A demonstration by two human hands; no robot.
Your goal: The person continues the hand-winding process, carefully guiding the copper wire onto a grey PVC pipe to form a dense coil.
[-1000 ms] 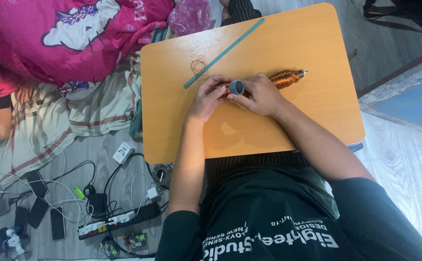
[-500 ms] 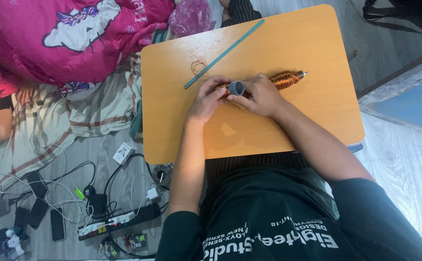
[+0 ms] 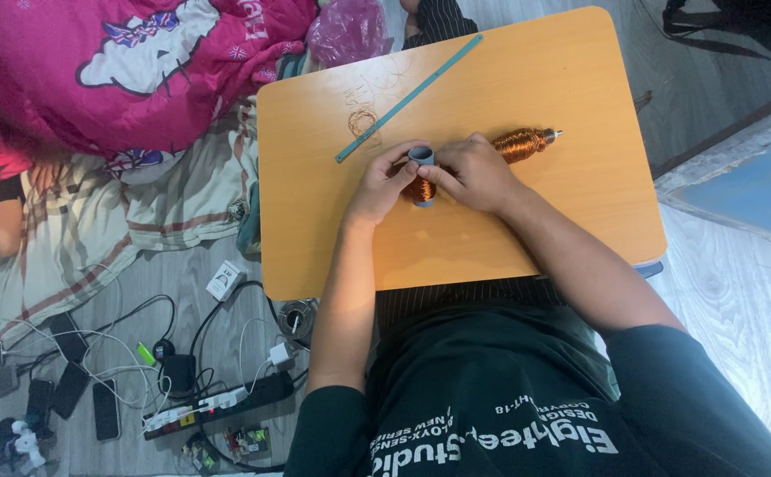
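Both hands, left hand (image 3: 384, 181) and right hand (image 3: 474, 170), clamped around a small grey spool (image 3: 421, 177) wound with glossy copper wire, mid-surface on smooth orange-brown wood (image 3: 527, 238). Just beside the right knuckles, a tapered copper-wound spindle (image 3: 522, 143) (metal tip showing). Farther back, a thin teal strip (image 3: 408, 99), flat and straight.

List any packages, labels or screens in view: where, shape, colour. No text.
Small box: on the floor left of the table, white, rectangular, dark print.
Phones: floor at lower left, flat dark rectangles on white cables, screens dark.
Plastic bag: past the table's far edge, pink, crumpled.
Shirt print: on the person's black shirt, white lettering.
Nothing labelled at the hands.
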